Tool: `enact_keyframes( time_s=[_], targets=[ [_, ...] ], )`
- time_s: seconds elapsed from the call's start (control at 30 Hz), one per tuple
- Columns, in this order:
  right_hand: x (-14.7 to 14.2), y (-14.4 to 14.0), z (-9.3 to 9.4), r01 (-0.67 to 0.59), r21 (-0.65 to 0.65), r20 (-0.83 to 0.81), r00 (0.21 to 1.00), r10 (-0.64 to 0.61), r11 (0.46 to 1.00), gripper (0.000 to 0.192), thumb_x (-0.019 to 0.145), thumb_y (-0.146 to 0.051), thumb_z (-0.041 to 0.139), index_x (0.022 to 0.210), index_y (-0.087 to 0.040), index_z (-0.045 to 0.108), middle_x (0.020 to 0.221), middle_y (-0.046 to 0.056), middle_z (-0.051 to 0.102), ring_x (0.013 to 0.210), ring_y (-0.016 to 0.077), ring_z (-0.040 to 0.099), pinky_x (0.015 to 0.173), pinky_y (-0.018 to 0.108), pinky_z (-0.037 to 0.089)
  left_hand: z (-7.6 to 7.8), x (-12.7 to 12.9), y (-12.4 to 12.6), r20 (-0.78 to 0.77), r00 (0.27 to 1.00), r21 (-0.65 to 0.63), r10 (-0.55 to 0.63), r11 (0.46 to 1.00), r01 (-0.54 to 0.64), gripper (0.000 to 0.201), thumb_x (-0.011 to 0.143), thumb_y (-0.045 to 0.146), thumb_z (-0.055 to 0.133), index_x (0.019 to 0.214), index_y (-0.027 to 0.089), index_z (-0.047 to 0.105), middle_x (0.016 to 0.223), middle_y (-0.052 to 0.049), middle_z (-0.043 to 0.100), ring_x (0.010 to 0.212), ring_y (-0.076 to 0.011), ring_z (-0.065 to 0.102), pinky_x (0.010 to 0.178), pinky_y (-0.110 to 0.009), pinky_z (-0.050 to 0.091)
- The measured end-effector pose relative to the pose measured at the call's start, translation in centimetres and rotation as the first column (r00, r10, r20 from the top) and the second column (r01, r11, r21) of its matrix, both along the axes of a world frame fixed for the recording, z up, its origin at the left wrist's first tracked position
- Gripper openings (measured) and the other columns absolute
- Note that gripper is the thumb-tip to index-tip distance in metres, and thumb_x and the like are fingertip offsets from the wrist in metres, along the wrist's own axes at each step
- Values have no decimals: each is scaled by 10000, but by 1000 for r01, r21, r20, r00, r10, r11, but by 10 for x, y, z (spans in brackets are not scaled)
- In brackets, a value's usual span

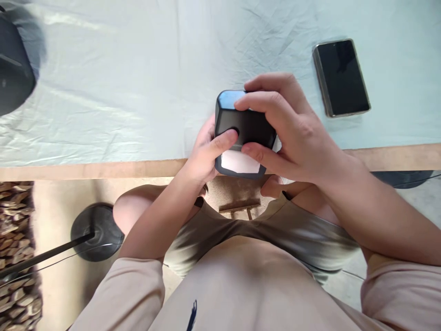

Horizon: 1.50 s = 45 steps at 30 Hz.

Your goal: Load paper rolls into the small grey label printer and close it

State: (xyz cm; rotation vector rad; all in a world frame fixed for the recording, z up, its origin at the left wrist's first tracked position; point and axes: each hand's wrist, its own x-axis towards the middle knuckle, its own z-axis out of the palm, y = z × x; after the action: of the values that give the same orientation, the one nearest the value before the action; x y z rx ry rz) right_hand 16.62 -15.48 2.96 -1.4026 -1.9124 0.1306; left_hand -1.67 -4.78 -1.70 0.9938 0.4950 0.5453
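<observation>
Both hands held a small black box [241,131] in the air, just over the near edge of the table [103,169] and above the person's lap. The left hand [203,154] gripped it from below and from the left side, its thumb pressed flat on the dark front face. The right hand [289,128] clasped it from the right, fingers curled over the top edge and the thumb resting on the front, just above a white label [239,162] near the box's lower end. So each hand was closed on the box, neither one loose.

The box looked shut: no lid was raised and no gap showed, though the fingers hid much of the top, so a seam there may have gone unseen. As far as the view showed, the work stood at handling and turning the box; nothing had been taken out of it or set beside it.

A dark phone [341,77] lay face up on the pale cloth [138,82] well to the right, untouched. A round black base [98,232] stood on the floor to the left.
</observation>
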Motion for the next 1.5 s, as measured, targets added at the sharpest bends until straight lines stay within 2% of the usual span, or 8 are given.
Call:
enact_keyframes(
  time_s=[0.33, 0.57, 0.73, 0.9, 1.0, 1.13, 1.23, 1.5],
  targets=[
    [3, 0, 7, 132, -124, -65, 988, -141, 983, 415, 1016, -385, 691, 1411, -302, 593, 1462, 104, 648, 1426, 334, 632, 1177, 546, 618, 13, 7, -7, -21, 999, -149, 37, 988, -40, 352, 1058, 531, 709, 1157, 202, 784, 1168, -107, 860, 1457, -367, 736, 1075, -398, 688],
    [15, -6, 9, 122, -178, 3, 992, -124, 976, 566, 981, -405, 776, 1507, -301, 595, 1635, 107, 613, 1499, 351, 634, 1140, 541, 642, 20, 18, -8, -129, 955, -307, 268, 905, -295, 367, 1161, 447, 548, 1270, 207, 802, 1089, -79, 883, 1440, -284, 750, 1218, -387, 641],
    [14, -8, 12, 79, -144, -34, 996, -84, 986, 651, 953, -358, 820, 1551, -291, 572, 1651, 117, 590, 1529, 305, 602, 1166, 497, 638, 26, 21, -8, -290, 900, -252, 326, 881, -401, 339, 1158, 364, 536, 1050, 183, 802, 991, -83, 862, 1502, -333, 705, 1227, -423, 637],
    [8, -2, 10, 280, 32, -55, 959, -278, 960, 410, 930, -438, 831, 1283, -288, 689, 1094, 58, 708, 991, 232, 705, 842, 413, 639, 17, 18, -6, -58, 973, -298, 221, 927, -228, 395, 1167, 399, 493, 1058, 173, 797, 1134, -66, 870, 1632, -314, 606, 1291, -437, 609],
    [2, 1, 7, 360, 156, -233, 918, -320, 920, 216, 988, -413, 774, 1090, -263, 657, 925, -25, 666, 610, 95, 514, 574, 322, 435, 12, 14, -5, 35, 992, -263, 118, 959, -105, 234, 1111, 297, 602, 1069, 160, 787, 1235, -84, 866, 1635, -306, 607, 1321, -436, 586],
    [-8, 0, 11, 374, 212, -400, 876, -269, 903, 69, 1086, -276, 666, 1054, -242, 615, 1128, -14, 725, 828, 101, 774, 493, 290, 316, 15, 13, -5, -56, 995, -251, 83, 963, -94, 230, 1113, 241, 579, 1132, 161, 793, 1215, -89, 867, 1647, -308, 593, 1323, -391, 567],
    [-8, -5, 16, 394, 77, -305, 884, -354, 916, 9, 1102, -269, 606, 1098, -276, 609, 1160, -10, 736, 1059, 150, 804, 541, 277, 377, 17, 13, -5, -94, 993, -254, 78, 962, -99, 279, 1138, 249, 522, 1165, 176, 790, 1170, -60, 858, 1642, -274, 600, 1303, -354, 571],
    [1, -4, 13, 430, -208, 345, 873, -345, 878, 264, 919, -302, 648, 1138, -263, 791, 809, 29, 762, 654, 193, 604, 590, 342, 181, 17, 8, -11, -52, 999, -173, -3, 985, -6, 184, 1028, 309, 759, 1199, 249, 787, 1229, -55, 829, 1460, -321, 738, 1136, -373, 661]
  ],
)
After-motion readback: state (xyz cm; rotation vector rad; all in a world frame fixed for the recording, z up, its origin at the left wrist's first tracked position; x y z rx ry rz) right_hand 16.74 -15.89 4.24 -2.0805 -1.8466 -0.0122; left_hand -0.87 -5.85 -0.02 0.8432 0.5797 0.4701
